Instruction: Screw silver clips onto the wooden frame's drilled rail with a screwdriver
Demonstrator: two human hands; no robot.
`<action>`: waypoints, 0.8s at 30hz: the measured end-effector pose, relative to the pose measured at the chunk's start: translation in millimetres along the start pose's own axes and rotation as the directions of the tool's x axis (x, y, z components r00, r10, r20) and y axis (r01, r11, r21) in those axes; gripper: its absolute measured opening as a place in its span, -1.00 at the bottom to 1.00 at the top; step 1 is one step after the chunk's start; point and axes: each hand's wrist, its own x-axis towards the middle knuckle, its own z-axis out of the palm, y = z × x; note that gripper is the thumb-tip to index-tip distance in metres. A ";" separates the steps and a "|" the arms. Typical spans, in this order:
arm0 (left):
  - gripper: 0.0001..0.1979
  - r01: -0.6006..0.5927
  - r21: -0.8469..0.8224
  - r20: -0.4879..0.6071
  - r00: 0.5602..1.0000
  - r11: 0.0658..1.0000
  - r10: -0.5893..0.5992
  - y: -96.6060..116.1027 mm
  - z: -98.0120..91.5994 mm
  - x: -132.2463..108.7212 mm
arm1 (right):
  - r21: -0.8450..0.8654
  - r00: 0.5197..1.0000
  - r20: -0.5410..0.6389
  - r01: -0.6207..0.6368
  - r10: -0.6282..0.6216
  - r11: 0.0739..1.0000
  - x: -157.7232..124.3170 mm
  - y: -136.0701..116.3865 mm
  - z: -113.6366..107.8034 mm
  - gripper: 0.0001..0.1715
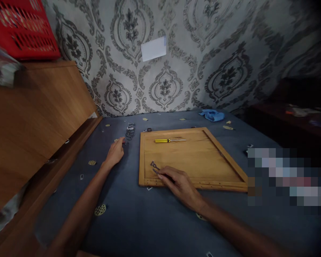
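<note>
A wooden cabinet door panel (pixel 198 160) lies flat on a blue-grey patterned cloth surface (pixel 139 217). My right hand (pixel 178 182) rests on the panel's near left corner, its fingertips pressed on a small dark metal hinge piece (pixel 154 166). My left hand (pixel 115 152) lies on the cloth to the left of the panel, fingers curled loosely, its tips close to a small pile of dark metal hardware (pixel 130 131). A yellow-handled screwdriver (pixel 169 140) lies on the far part of the panel, untouched.
A wooden cabinet side (pixel 37 110) runs along the left, with a red plastic crate (pixel 21 28) on top. A blue rag (pixel 212 115) lies by the patterned wall. Small screws and bits are scattered on the cloth. Dark furniture stands at right.
</note>
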 end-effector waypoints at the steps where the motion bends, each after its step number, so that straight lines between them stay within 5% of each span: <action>1: -0.64 0.009 0.018 -0.004 1.000 1.000 -0.009 0.7 -1.6 3.9 | 0.003 1.000 0.000 -0.002 0.002 1.000 0.0 0.4 0.1 -0.69; 10: -0.68 0.126 0.141 0.034 0.991 0.982 -0.132 -0.9 -6.5 62.9 | 0.020 1.000 -0.007 -0.006 0.006 1.000 2.2 -0.6 -1.6 -0.69; 24: -0.66 0.103 0.055 0.134 0.985 0.993 -0.109 -21.0 -3.9 69.8 | 0.036 1.000 0.003 -0.001 0.001 0.999 2.3 -0.8 -2.6 -0.68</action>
